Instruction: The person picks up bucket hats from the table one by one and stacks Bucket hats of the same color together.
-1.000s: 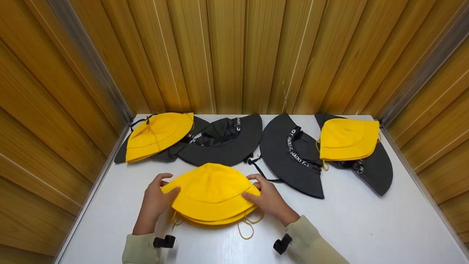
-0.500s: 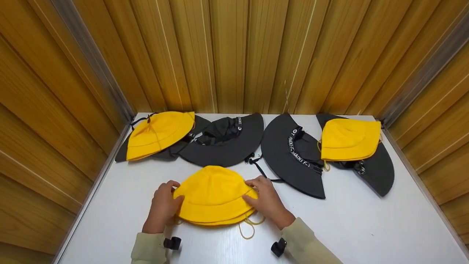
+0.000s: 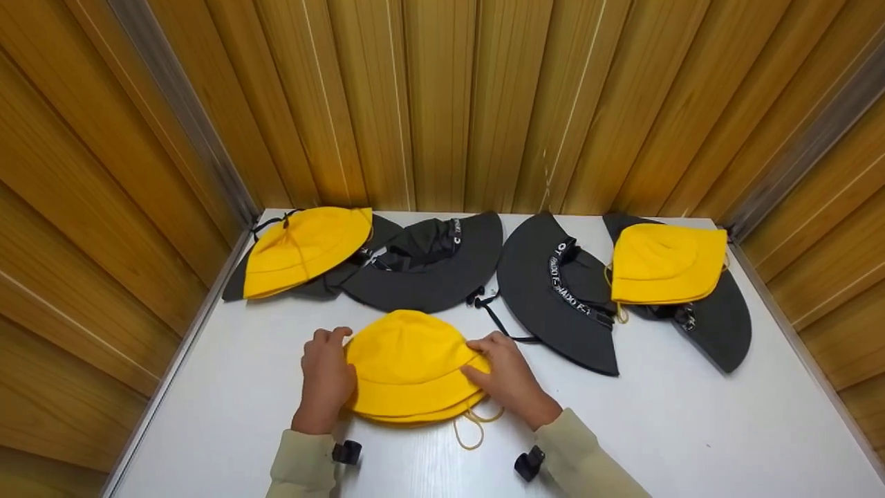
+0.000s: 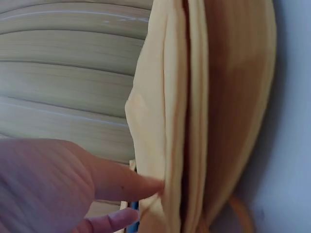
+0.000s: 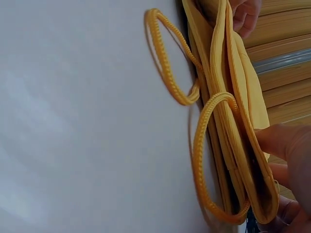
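Note:
A yellow bucket hat (image 3: 408, 360) lies folded on the white table near its front middle, crown pointing away from me. Several brim layers (image 4: 197, 116) show edge-on in the left wrist view. My left hand (image 3: 327, 377) holds the left end, thumb against the front face and fingers at the far side; that end of the brim is hidden behind the hand. At the right end, my right hand (image 3: 508, 377) pinches the brim, with the thumb on top. Yellow cord loops (image 5: 209, 150) hang out beside the right end onto the table.
Along the back lie dark wide-brimmed hats, one left of centre (image 3: 429, 287) and one right of centre (image 3: 539, 297) with a black cord. Yellow hats rest on dark ones at the back left (image 3: 304, 252) and back right (image 3: 667, 263). Wood-look panels (image 3: 442, 104) enclose the table.
My left hand has moved right, against the hat, and its thumb has shifted toward the hat's left edge. The hat's left end is drawn in; my right hand keeps its pinch.

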A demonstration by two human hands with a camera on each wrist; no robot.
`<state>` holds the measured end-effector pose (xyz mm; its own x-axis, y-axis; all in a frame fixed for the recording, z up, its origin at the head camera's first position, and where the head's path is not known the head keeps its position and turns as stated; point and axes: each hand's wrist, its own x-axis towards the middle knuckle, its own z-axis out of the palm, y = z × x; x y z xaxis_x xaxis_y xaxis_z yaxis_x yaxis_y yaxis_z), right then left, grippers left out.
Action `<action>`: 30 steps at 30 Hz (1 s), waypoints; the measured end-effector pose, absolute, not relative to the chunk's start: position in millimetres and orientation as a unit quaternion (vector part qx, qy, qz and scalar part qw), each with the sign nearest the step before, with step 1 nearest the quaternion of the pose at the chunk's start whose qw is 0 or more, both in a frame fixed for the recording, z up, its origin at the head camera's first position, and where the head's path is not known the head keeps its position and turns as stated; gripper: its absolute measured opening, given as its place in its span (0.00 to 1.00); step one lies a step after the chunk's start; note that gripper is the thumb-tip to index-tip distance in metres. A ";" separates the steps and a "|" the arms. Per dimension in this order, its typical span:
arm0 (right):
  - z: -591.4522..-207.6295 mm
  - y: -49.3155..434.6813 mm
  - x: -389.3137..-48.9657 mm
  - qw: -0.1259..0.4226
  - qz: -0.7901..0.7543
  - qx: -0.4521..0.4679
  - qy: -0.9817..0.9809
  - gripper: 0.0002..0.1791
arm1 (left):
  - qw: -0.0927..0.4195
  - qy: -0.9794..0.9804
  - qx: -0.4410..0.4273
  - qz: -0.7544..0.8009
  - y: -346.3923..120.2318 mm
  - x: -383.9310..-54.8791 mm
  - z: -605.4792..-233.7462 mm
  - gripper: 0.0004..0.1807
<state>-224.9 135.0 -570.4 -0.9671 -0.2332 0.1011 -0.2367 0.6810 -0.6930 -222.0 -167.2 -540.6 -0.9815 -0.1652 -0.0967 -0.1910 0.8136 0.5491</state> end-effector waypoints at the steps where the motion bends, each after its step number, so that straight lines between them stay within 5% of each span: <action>1: -569.5 135.7 -225.4 0.002 0.382 0.128 -0.915 0.25 | 0.010 0.953 -0.081 0.290 -162.2 -221.7 -539.4 0.27; 6: -564.3 142.3 -229.3 0.006 0.403 0.117 -0.908 0.23 | -0.025 0.960 0.042 0.276 -133.5 -221.5 -537.1 0.23; 12: -556.0 156.6 -236.4 0.039 0.415 0.112 -0.902 0.16 | 0.028 0.964 0.185 0.190 -98.1 -223.6 -540.3 0.41; 20: -547.2 181.9 -248.8 0.052 0.391 0.095 -0.914 0.12 | 0.140 0.966 0.189 0.106 -80.1 -228.1 -559.5 0.52; 30: -531.5 255.7 -288.6 0.099 0.309 0.083 -0.942 0.14 | 0.158 0.962 0.201 0.092 -77.5 -227.6 -561.3 0.49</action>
<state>-288.6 255.7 -531.5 -0.9669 -0.0950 0.2368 -0.2168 0.7952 -0.5662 -227.6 -77.5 -561.3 -0.8693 0.4158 -0.2672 0.3578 0.9024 0.2401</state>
